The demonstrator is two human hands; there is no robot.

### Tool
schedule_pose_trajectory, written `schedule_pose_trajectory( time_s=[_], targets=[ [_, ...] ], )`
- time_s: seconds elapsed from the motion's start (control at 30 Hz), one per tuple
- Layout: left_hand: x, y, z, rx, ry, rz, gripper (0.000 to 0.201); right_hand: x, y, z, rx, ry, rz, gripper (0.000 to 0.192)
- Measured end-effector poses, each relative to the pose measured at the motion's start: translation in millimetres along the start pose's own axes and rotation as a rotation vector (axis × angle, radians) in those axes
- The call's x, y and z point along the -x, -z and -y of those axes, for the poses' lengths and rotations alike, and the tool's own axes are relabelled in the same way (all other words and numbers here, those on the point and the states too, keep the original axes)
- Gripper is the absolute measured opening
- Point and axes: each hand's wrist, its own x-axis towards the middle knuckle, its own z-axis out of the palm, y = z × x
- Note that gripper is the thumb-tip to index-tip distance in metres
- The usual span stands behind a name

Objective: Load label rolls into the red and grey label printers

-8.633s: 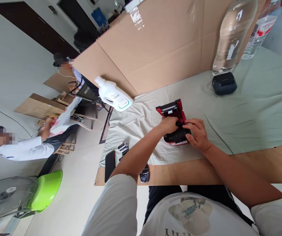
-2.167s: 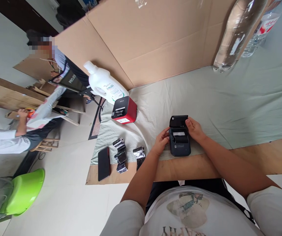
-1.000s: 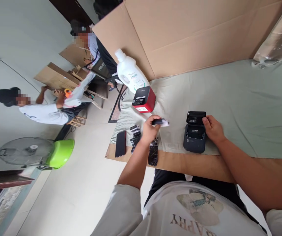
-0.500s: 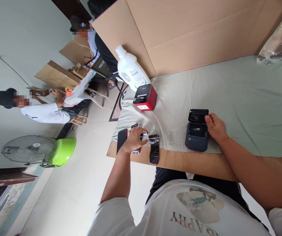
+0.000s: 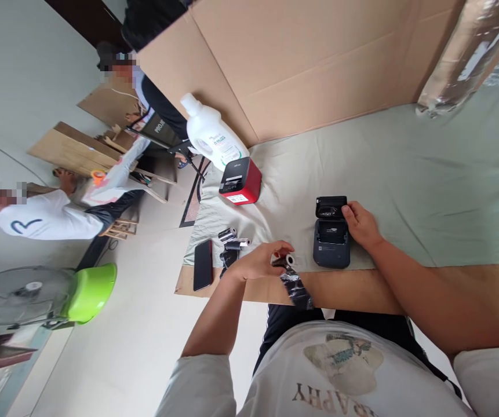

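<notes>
My left hand (image 5: 263,259) is closed round a small roll of shiny black ribbon (image 5: 296,288) with a white core. The loose end of the ribbon hangs down over the table's front edge. My right hand (image 5: 361,225) grips the raised lid (image 5: 331,207) of a dark portable label printer (image 5: 331,255), which lies open on the cloth. Left of my left hand lie more ribbon rolls (image 5: 237,244), partly hidden by it. Beside them is a dark phone (image 5: 203,264).
A red and black printer (image 5: 249,182) stands behind the rolls, next to a white jug (image 5: 215,134). A cardboard panel (image 5: 319,63) walls the back, with a plastic-wrapped bundle (image 5: 453,61) at right. Two people sit at left, near a fan (image 5: 18,295) and green bucket (image 5: 95,294).
My left hand has picked up the black ribbon roll and moved right with it, towards the label printer. My right hand stays on the lid. The whole view has shifted slightly.
</notes>
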Motion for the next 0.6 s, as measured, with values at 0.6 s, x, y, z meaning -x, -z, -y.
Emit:
schedule_pose_trajectory(
  time_s=[0.6],
  targets=[
    [-122.6, -51.4, -56.7, -0.366, -0.234, -0.154, 0.039, -0.3, -1.5, -2.6, -0.059, 0.005, 0.033, 0.074]
  ],
)
